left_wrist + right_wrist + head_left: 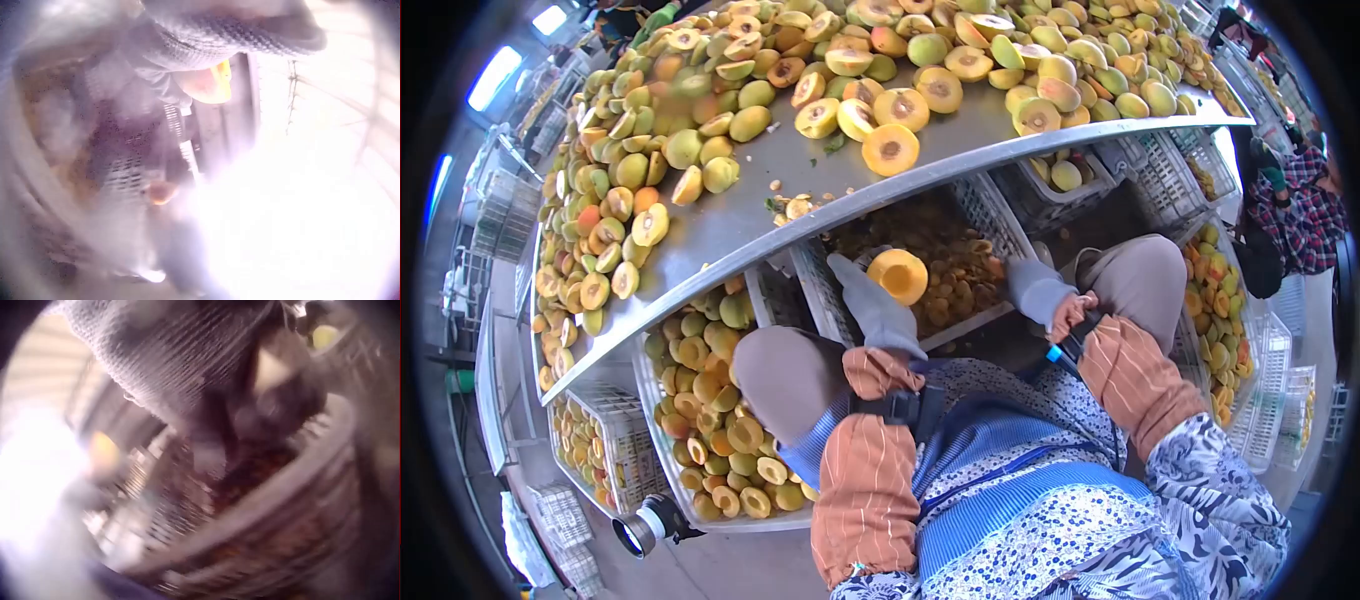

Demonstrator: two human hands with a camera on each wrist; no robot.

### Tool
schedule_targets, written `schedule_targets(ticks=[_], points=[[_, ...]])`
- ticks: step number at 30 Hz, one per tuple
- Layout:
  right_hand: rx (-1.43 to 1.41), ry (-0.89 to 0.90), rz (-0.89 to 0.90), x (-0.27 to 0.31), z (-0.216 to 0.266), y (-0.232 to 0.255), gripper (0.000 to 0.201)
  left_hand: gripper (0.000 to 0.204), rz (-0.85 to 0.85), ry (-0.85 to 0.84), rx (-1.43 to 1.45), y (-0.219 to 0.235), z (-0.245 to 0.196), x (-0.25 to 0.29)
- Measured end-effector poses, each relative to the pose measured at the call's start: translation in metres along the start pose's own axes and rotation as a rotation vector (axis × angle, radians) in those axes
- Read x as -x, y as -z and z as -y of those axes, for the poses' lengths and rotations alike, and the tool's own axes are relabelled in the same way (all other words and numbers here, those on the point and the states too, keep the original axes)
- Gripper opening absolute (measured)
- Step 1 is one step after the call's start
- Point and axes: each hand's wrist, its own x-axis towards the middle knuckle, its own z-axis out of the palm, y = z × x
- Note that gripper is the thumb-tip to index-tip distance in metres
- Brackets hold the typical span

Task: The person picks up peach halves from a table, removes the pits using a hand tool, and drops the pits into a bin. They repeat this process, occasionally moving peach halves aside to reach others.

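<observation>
My left hand (878, 305), in a grey knit glove, holds a yellow peach half (898, 277) with its hollow facing up. In the left wrist view the same peach half (212, 84) shows at the gloved fingertips. My right hand (1040, 292), also gloved, is over the right side of a crate (992, 215) of brown stones and scraps (945, 262). In the right wrist view a pale yellow piece (272, 370) shows beside the blurred, shadowed fingers; I cannot tell whether they grip it.
A metal table (770, 190) piled with halved peaches (890, 150) slopes ahead, its raised edge above the crate. Crates of peach halves (725, 440) stand left and right of my knees. A black and white cylindrical device (640, 527) is at lower left. Another person (1305, 205) is at far right.
</observation>
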Motion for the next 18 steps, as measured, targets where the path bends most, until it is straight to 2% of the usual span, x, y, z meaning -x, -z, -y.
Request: schedule_targets(ticks=[1,2,3,4,5,7,8,9,11,12,14,15,17,18], points=[[-0.021,-0.126,0.089,0.006,0.015,0.012,0.032,0.046,-0.001,-0.062,-0.03,0.02,-0.006,0.011],[-0.064,-0.119,-0.013,0.005,0.006,-0.009,0.03,0.044,-0.01,-0.107,-0.022,0.038,-0.016,0.022],[-0.059,-0.165,-0.051,0.006,0.015,-0.007,0.027,0.044,-0.018,-0.153,-0.011,0.056,-0.029,0.032],[0.052,-0.128,0.013,0.012,0.026,0.005,0.027,0.045,-0.033,-0.199,0.03,0.071,-0.046,0.039],[0.136,-0.249,0.267,0.015,0.039,0.018,0.029,0.047,-0.046,-0.247,0.074,0.087,-0.065,0.042],[0.129,-0.107,0.152,0.006,0.008,-0.009,0.032,0.054,-0.096,-0.284,0.201,0.126,-0.098,0.038],[0.071,-0.136,-0.044,0.009,0.012,-0.011,0.033,0.058,-0.12,-0.241,0.312,0.149,-0.108,0.036],[0.091,-0.086,-0.032,0.011,0.026,-0.002,0.034,0.053,-0.148,-0.144,0.498,0.175,-0.104,0.025],[0.136,0.077,0.2,0.01,0.018,-0.012,0.033,0.045,-0.262,0.026,0.899,0.226,-0.095,0.004],[0.135,0.094,0.208,0.008,0.018,-0.016,0.033,0.041,-0.258,0.014,0.822,0.247,-0.079,-0.005],[-0.048,0.022,0.188,0.007,0.024,-0.017,0.032,0.037,-0.275,0.012,0.747,0.301,-0.013,-0.036],[-0.041,0.026,0.199,0.007,0.031,-0.015,0.032,0.035,-0.255,-0.169,-0.019,0.33,0.028,-0.055],[-0.12,-0.164,0.323,0.004,0.046,-0.008,0.031,0.033,-0.202,-0.323,-0.786,0.339,0.043,-0.08],[-0.102,-0.092,0.282,0.004,0.048,-0.009,0.031,0.032,-0.286,-0.308,-0.625,0.323,0.027,-0.1]])
